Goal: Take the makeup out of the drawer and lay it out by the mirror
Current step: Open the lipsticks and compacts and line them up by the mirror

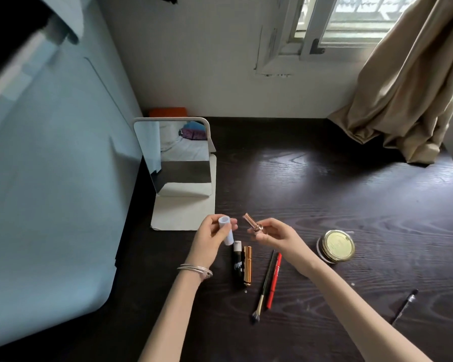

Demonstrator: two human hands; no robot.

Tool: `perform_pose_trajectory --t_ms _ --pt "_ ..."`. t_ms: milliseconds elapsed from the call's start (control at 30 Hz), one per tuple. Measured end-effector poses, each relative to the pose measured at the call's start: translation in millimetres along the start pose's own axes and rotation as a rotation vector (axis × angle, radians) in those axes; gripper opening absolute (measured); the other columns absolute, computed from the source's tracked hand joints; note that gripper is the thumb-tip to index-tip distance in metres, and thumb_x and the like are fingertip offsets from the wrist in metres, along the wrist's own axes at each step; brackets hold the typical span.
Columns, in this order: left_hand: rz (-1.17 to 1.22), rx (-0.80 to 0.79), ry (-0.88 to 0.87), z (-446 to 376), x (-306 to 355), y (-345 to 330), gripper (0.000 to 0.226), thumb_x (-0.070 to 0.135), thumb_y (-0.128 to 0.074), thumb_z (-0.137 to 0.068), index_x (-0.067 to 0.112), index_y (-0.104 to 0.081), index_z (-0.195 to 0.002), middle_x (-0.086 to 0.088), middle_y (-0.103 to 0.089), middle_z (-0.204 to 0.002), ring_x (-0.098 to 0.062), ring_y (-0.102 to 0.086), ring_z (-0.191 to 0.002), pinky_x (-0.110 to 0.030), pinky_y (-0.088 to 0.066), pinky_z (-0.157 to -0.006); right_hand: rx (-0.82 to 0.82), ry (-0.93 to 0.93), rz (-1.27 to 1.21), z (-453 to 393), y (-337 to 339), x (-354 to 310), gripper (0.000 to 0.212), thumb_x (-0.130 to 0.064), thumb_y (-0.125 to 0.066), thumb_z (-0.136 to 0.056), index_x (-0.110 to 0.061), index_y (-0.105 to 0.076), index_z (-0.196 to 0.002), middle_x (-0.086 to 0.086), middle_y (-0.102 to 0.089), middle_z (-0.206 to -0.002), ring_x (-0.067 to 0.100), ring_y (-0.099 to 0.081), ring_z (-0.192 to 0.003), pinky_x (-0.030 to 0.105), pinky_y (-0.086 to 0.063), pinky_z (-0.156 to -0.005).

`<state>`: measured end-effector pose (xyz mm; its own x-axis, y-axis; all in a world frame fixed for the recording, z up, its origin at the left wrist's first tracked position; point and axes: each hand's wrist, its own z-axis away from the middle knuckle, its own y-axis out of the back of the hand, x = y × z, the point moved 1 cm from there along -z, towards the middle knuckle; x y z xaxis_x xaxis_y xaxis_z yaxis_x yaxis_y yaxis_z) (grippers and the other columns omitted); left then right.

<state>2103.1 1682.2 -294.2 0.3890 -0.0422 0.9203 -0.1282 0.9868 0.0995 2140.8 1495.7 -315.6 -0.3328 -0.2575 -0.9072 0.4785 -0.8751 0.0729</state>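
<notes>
My left hand (211, 236) holds a pale lilac tube (226, 230) upright in front of the white standing mirror (178, 155). My right hand (272, 235) pinches a rose-gold lipstick (252, 222), tilted up to the left, close to the lilac tube. Laid on the dark wooden table (351, 194) below my hands are a black tube with a white cap (238, 262), a gold tube (247, 265), a thin make-up brush (264, 283) and a red pencil (274, 280). A round gold-lidded jar (336, 245) stands to the right. No drawer is in view.
A black mascara wand (404, 305) lies at the lower right. A beige curtain (408, 95) drapes onto the table's far right corner under the window. A pale blue panel (50, 178) runs along the left. An orange object (168, 111) sits behind the mirror.
</notes>
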Motion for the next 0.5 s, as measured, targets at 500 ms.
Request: perform_pose_trajectory --t_ms 500 --pt "0.012 0.756 0.101 -40 -50 109 0.019 0.004 -0.066 -0.078 0.008 -0.066 -0.097 -0.018 -0.069 -0.097 -0.028 -0.066 -0.087 -0.031 -0.054 -0.079 -0.066 -0.052 -0.164 -10 -32 4 0.022 -0.013 -0.067 -0.083 -0.010 -0.059 -0.104 0.004 -0.072 -0.104 0.014 -0.066 -0.099 0.029 -0.051 -0.090"
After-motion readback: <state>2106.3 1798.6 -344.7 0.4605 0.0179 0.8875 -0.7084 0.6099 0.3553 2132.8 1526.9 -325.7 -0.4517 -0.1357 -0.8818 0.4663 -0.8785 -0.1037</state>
